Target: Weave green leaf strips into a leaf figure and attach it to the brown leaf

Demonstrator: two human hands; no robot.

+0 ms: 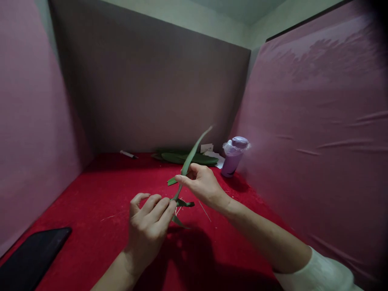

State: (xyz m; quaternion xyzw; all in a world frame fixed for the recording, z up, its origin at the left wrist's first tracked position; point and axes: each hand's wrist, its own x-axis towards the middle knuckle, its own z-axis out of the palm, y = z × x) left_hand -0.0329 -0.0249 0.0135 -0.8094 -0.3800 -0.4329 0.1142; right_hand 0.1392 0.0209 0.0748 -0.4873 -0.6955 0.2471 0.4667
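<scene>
The green leaf (pixel 192 152) slants above the red cloth (pixel 100 190), pinched in your right hand (pixel 203 184), while your left hand (pixel 152 216) holds its lower end; its shape there is hard to make out.

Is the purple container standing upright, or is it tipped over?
Upright: the purple container stands with its base on the red cloth, clear plastic around its upper end.

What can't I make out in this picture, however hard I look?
Head view:
- Left hand: thumb hidden by the hand itself.
- Green leaf: lower end hidden by that hand.
- White card: writing too small.
- Dark flat object: cut off by the picture's edge.
</scene>
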